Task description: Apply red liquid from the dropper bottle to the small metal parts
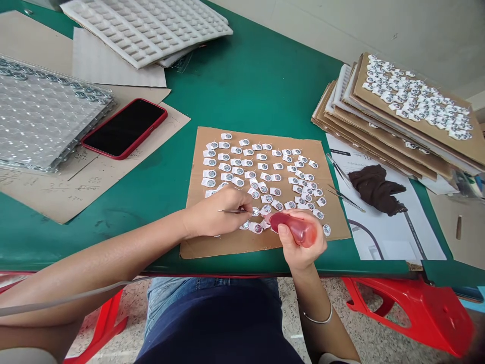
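Observation:
A brown cardboard sheet [197, 247] in front of me carries many small round discs with dark printed rings, each on a white tag [211, 145], in loose rows. My left hand [220, 212] is closed in a pinch on thin metal tweezers [229, 211], low over the middle of the sheet. One disc [255, 212] lies just beyond its fingertips. My right hand [306, 242] wraps around a red rubber air blower [291, 227], its narrow end pointing left toward the discs near the left fingers. Both hands hide some of the tags.
A red-cased phone [125, 128] and a clear bubbled tray [41, 116] lie left. White foam trays [151, 30] sit behind. At right are stacked cardboard sheets [359, 101], tweezers [346, 198], a dark cloth [375, 187] and a printed sheet [379, 237].

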